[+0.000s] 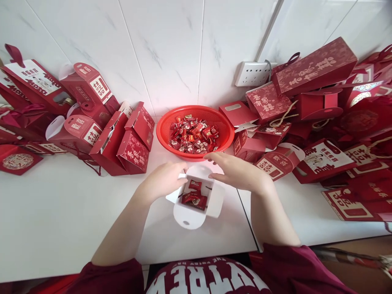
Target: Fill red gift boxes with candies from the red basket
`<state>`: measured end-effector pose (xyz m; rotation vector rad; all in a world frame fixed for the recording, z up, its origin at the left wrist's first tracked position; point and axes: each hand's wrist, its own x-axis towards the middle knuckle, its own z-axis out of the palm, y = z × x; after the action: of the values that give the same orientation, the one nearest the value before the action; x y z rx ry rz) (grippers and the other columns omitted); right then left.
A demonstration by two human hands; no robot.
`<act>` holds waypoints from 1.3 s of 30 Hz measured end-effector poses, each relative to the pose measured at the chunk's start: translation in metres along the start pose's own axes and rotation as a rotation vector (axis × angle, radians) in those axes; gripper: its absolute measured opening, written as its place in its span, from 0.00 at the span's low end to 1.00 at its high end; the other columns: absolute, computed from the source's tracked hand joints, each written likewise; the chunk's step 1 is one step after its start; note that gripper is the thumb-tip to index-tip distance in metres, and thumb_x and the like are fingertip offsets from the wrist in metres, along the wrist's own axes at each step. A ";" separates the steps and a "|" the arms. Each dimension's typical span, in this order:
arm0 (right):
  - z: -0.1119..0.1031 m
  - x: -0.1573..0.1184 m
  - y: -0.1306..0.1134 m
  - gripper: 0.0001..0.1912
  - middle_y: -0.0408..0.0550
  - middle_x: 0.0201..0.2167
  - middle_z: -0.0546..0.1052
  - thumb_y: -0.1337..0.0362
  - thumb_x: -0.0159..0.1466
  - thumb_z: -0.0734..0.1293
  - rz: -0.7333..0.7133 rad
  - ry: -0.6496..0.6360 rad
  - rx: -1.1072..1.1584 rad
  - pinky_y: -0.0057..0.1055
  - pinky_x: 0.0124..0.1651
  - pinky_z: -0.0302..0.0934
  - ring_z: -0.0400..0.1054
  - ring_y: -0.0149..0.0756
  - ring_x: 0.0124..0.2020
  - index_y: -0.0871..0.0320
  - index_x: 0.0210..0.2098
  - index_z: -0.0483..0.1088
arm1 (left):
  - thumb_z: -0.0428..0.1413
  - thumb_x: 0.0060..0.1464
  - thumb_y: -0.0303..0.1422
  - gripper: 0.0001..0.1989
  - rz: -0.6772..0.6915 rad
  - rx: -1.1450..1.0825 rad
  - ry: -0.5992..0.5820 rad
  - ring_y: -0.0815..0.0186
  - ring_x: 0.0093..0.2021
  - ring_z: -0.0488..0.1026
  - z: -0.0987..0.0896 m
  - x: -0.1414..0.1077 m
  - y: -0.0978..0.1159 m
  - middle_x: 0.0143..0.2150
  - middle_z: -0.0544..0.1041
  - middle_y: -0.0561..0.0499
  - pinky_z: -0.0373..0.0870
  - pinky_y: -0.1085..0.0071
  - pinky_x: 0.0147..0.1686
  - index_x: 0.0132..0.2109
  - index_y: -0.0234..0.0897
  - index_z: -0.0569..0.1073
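An opened box stands on the white table with its white flaps spread outward. Several red wrapped candies lie inside it. My left hand is at the box's upper left flap, its fingers closed together; whether they pinch the flap is hard to make out. At the upper right of the box, my right hand has its thumb and fingers apart with nothing between them. Just beyond both hands is a red plastic basket holding many red candies.
Red gift boxes stand at the left on the table. More red boxes are piled at the right. A white power strip is on the tiled wall behind. A dark seam crosses the table right of the opened box.
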<state>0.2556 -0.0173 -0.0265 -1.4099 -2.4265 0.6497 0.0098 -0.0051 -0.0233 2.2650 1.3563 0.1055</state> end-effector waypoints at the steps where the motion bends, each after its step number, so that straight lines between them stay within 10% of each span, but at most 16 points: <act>1: 0.001 0.000 0.000 0.22 0.56 0.49 0.77 0.63 0.66 0.67 0.017 -0.012 -0.010 0.39 0.47 0.64 0.73 0.49 0.48 0.55 0.58 0.65 | 0.52 0.59 0.36 0.07 0.033 -0.024 0.002 0.59 0.32 0.73 -0.002 -0.002 0.003 0.33 0.77 0.49 0.55 0.70 0.27 0.37 0.40 0.73; 13: -0.014 -0.007 -0.017 0.14 0.46 0.37 0.81 0.66 0.69 0.63 -0.119 0.216 0.103 0.33 0.39 0.65 0.75 0.41 0.37 0.51 0.53 0.68 | 0.47 0.65 0.37 0.10 0.104 0.001 0.118 0.67 0.24 0.63 -0.022 -0.017 0.010 0.24 0.69 0.56 0.51 0.71 0.26 0.36 0.39 0.66; 25: -0.012 -0.003 -0.020 0.13 0.45 0.37 0.81 0.69 0.68 0.62 -0.191 0.200 0.212 0.31 0.40 0.65 0.75 0.38 0.37 0.53 0.49 0.72 | 0.50 0.60 0.36 0.15 0.060 0.022 -0.056 0.67 0.21 0.58 -0.018 -0.014 0.005 0.21 0.64 0.54 0.46 0.68 0.24 0.26 0.39 0.60; 33: -0.012 0.008 0.008 0.09 0.50 0.38 0.80 0.67 0.68 0.62 0.035 0.238 0.035 0.33 0.39 0.63 0.74 0.42 0.38 0.56 0.45 0.72 | 0.51 0.59 0.39 0.09 -0.065 -0.037 0.159 0.59 0.34 0.73 -0.014 -0.006 -0.002 0.38 0.77 0.48 0.56 0.69 0.28 0.38 0.40 0.72; 39: -0.013 0.001 0.004 0.08 0.46 0.34 0.80 0.65 0.69 0.60 0.039 0.038 0.044 0.31 0.35 0.61 0.73 0.39 0.35 0.55 0.42 0.72 | 0.48 0.56 0.33 0.11 -0.235 -0.132 -0.191 0.61 0.28 0.76 -0.029 -0.011 -0.018 0.30 0.78 0.49 0.63 0.70 0.27 0.39 0.38 0.74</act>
<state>0.2639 -0.0118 -0.0172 -1.4427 -2.3466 0.6755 -0.0194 0.0032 -0.0045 1.9387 1.4547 -0.0957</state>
